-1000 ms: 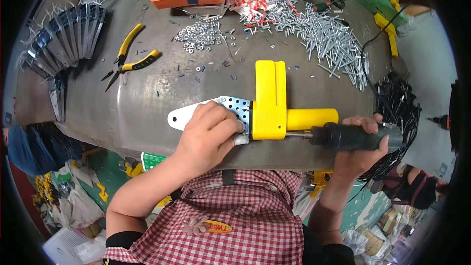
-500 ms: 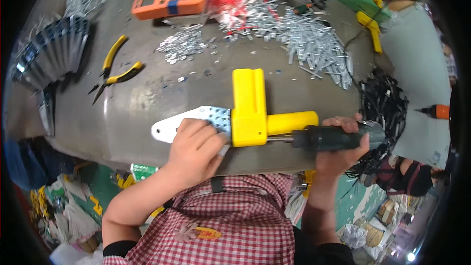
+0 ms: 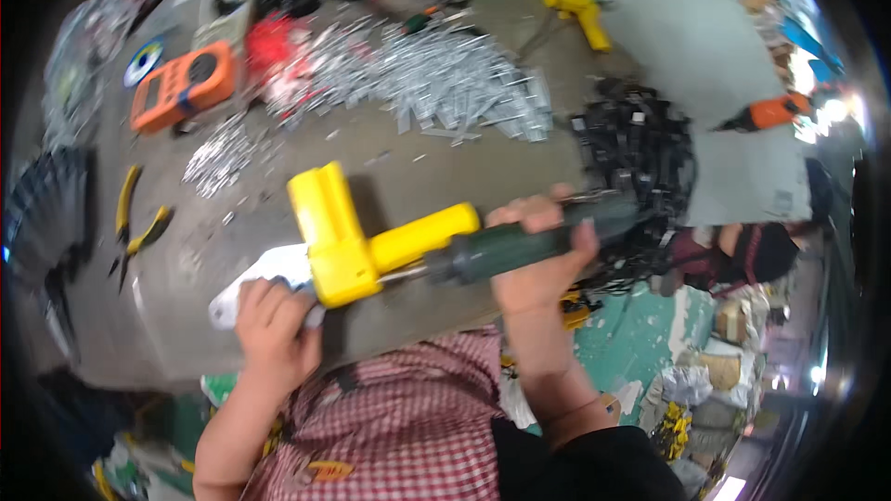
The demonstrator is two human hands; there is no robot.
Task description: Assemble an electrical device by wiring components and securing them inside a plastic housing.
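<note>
My left hand [image 3: 274, 329] is closed around a flat silver metal plate [image 3: 234, 303], pressing it near the table's front edge. Joined to that plate's right end is a yellow plastic housing [image 3: 336, 250], with a block sticking up and a round arm to the right. My right hand [image 3: 538, 274] wraps round a dark green power screwdriver [image 3: 492, 255], held almost level. Its thin metal bit [image 3: 404, 274] points left and meets the lower right side of the housing; the screw itself, if any, is hidden.
Yellow-handled pliers [image 3: 139, 239] lie at left beside a fanned stack of metal pieces [image 3: 48, 199]. Behind are an orange meter [image 3: 186, 88] and heaps of silver metal strips [image 3: 455, 83]. Black parts [image 3: 636, 153] pile up at right, near an orange-handled tool [image 3: 778, 112].
The view has turned, so the table's contents appear shifted left and tilted. My hands keep hold of the plate and the screwdriver, whose bit stays against the housing.
</note>
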